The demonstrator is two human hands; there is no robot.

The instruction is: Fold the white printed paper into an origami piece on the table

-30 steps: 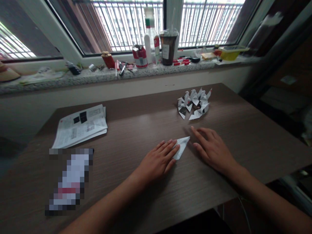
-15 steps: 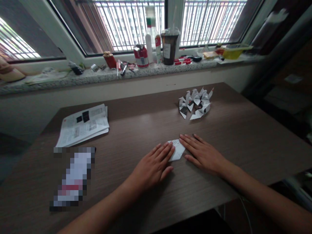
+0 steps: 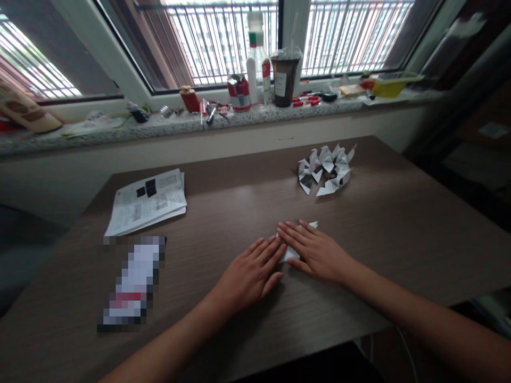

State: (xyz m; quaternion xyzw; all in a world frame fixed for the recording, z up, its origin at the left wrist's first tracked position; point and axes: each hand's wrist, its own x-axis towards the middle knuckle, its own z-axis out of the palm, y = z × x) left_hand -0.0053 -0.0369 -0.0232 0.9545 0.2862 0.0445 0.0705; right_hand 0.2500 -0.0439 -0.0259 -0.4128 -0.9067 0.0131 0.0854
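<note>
A small folded piece of white paper lies flat on the brown table. My left hand rests palm down on its left part, fingers stretched out. From the right, my right hand lies flat over most of the paper, its fingertips meeting those of my left hand. Only the paper's lower edge and a pointed tip at the upper right show; the rest is hidden under my hands. Beyond them stands a curved row of folded paper pieces with pointed tips.
Printed sheets lie stacked at the left, with a pixelated flat object nearer me. Along the granite windowsill stand a red can, a dark drink cup with a straw, a bottle and a yellow container.
My right hand has slid left across the paper and now covers most of it, up against my left hand. My left hand stays pressed in place. The view has shifted slightly.
</note>
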